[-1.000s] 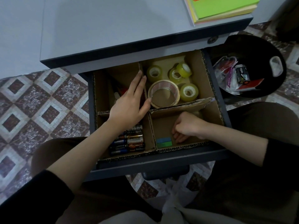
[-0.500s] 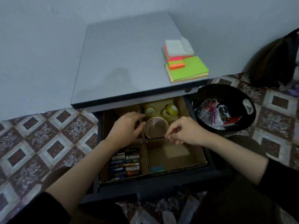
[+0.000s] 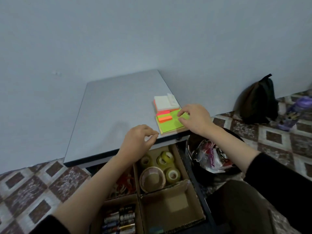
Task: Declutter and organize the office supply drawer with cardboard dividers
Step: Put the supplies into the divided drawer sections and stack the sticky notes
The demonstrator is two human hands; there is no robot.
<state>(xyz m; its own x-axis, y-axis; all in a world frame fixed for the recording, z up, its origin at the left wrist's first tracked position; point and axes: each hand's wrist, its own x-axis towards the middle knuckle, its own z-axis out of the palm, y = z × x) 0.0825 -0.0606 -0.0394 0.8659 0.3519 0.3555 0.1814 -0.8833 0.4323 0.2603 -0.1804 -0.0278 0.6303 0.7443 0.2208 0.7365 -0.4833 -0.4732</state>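
Note:
The open drawer is split by cardboard dividers (image 3: 138,197). Tape rolls (image 3: 152,179) fill the back right cell and batteries (image 3: 120,220) the front left. Red and pale bands (image 3: 124,184) lie in the back left cell. The front right cell (image 3: 172,210) holds only a small blue item at its front. On the desk top (image 3: 118,105) sits a stack of sticky notes: a green pad (image 3: 168,125), small orange notes (image 3: 164,118) and a white pad (image 3: 163,103). My right hand (image 3: 194,119) touches the green pad's right side with bent fingertips. Over the desk's front edge my left hand (image 3: 136,142) hovers, loosely curled and holding nothing.
A black bin (image 3: 190,146) with wrappers and packets stands right of the drawer. A dark backpack (image 3: 258,103) leans on the wall at the right, with a purple object (image 3: 293,114) beside it. Patterned tile floor surrounds the desk.
Both hands have risen out of the drawer to the desk top. The right hand went from the front right cell to the sticky notes, and the view tilted up.

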